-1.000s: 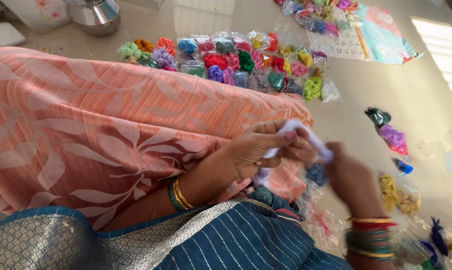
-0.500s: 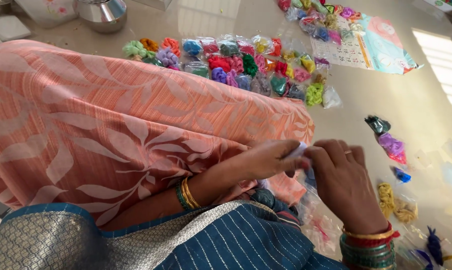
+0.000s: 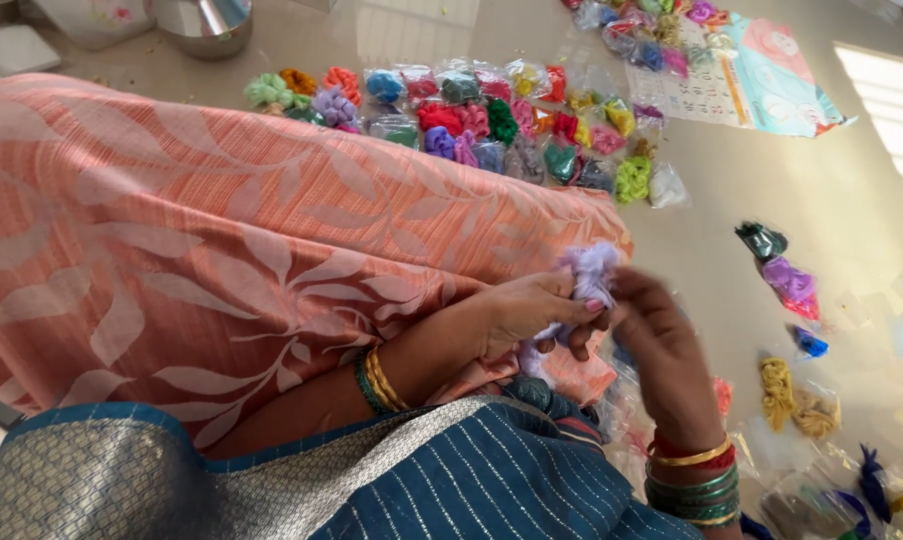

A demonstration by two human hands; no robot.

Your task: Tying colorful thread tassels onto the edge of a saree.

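The lilac scrunchie (image 3: 589,272) is now in both our hands, just past the edge of the peach cloth (image 3: 271,270) on our lap. A moment ago we held a clear packet there. Our left hand (image 3: 531,312) pinches the scrunchie, and our right hand (image 3: 661,350) curls around it

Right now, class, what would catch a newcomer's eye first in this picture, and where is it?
The broad orange leaf-patterned cloth fills the left and centre, draped over the lap. At its right edge the left hand and right hand hold a fluffy lilac scrunchie between them. Beyond it, on the floor, lie rows of bagged colourful scrunchies.
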